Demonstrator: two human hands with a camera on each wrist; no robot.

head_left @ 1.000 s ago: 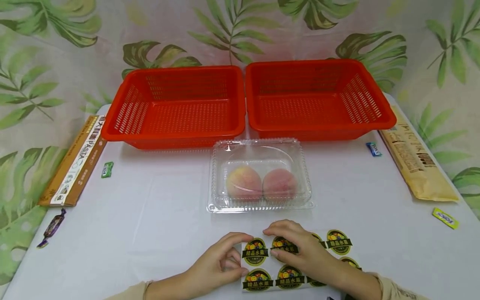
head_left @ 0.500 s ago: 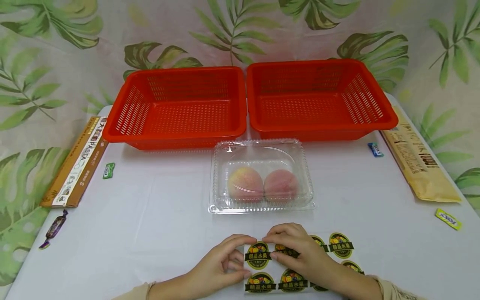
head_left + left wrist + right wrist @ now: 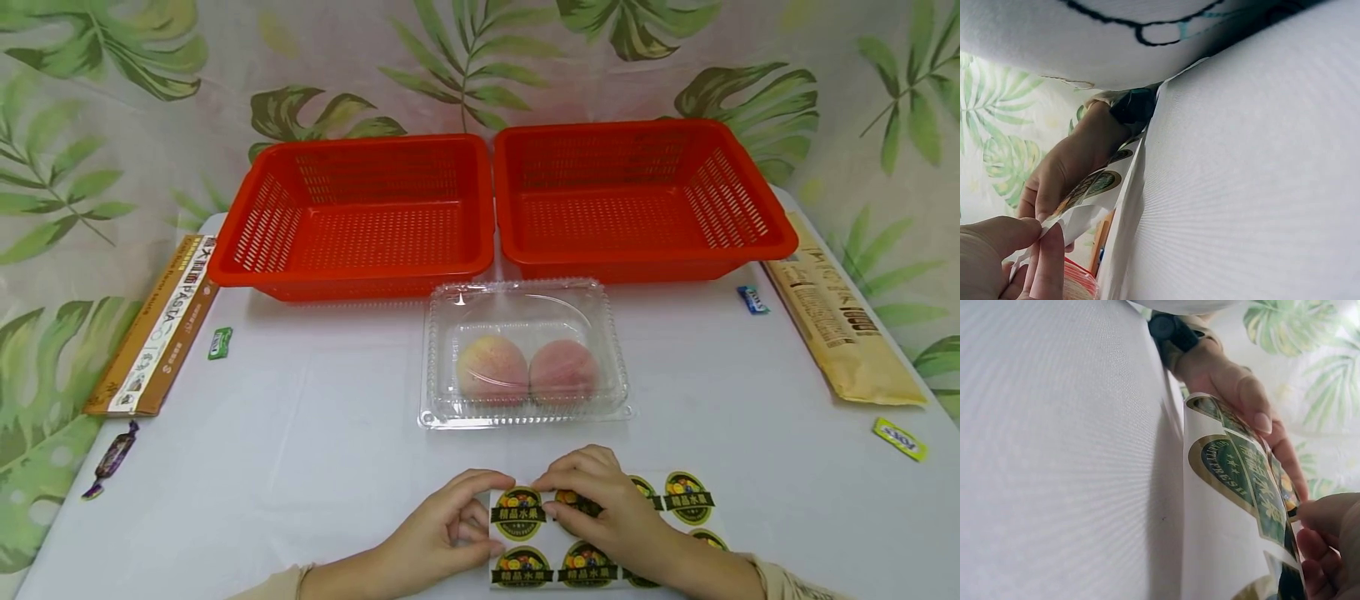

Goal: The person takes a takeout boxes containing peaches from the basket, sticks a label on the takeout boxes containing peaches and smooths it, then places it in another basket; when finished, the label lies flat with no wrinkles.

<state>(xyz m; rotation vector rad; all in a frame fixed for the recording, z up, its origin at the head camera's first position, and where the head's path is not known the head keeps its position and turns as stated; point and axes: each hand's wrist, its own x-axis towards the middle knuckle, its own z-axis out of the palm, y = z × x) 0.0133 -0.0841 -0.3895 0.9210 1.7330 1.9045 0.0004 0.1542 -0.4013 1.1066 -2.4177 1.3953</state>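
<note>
A white sheet of round fruit stickers point(image 3: 523, 567), black, gold and green, is at the front of the table. My left hand point(image 3: 442, 525) pinches its left edge; in the left wrist view the sheet bends between the thumb and fingers point(image 3: 1049, 265). My right hand point(image 3: 611, 508) reaches over the sheet, its thumb and index finger pinching around the second sticker of the upper row. In the right wrist view, the right thumb point(image 3: 1329, 512) presses at a sticker's edge, with the other fingers curled below. Whether that sticker is lifting is hidden.
A clear lidded box point(image 3: 525, 302) with two peaches point(image 3: 491, 367) stands beyond the hands. Two red baskets point(image 3: 360, 279) point(image 3: 645, 254) sit behind it. A pasta pack point(image 3: 157, 325) lies left, a tan packet point(image 3: 847, 325) right. Small wrapped candies point(image 3: 116, 454) point(image 3: 900, 439) lie near the sides.
Both hands stay at the sheet with only slight shifts. The right fingertips have come a little lower, near the left index finger. The baskets and peach box have not moved.
</note>
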